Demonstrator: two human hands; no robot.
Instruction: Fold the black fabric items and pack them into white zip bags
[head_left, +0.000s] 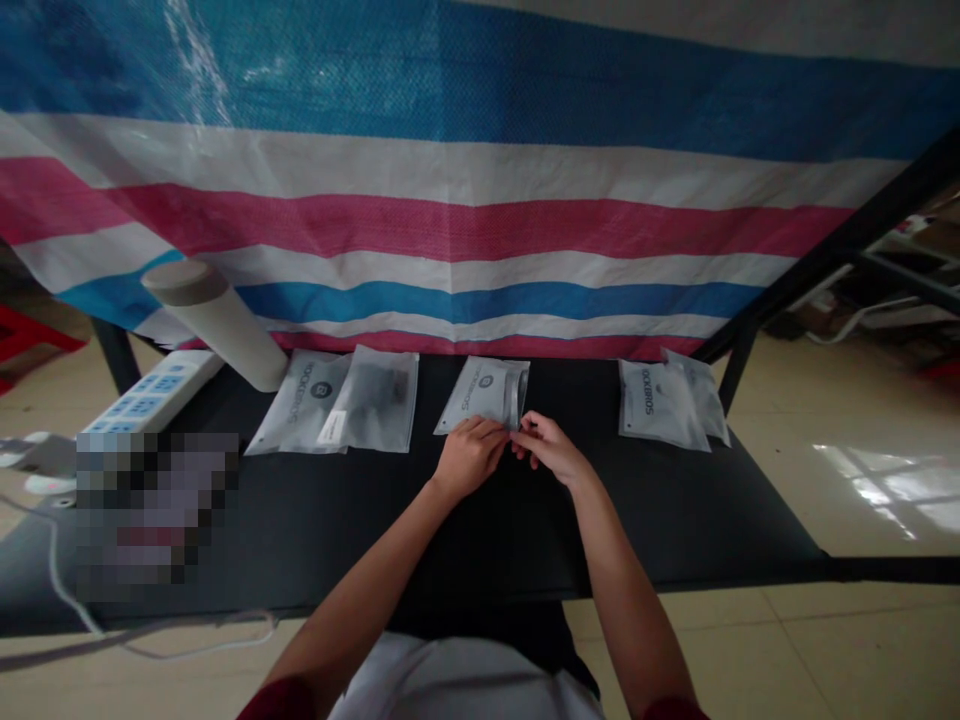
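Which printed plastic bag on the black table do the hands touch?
The middle bag, touched at its lower edge by the left hand and right hand; the left pair and right pair lie apart from both hands.

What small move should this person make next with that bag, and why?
Probably slide the right hand up the right edge of the clear printed bag, which may be its seal, though that's hard to tell. That hand's fingertips and the left hand meet at the bag's lower right corner, so that edge is closest.
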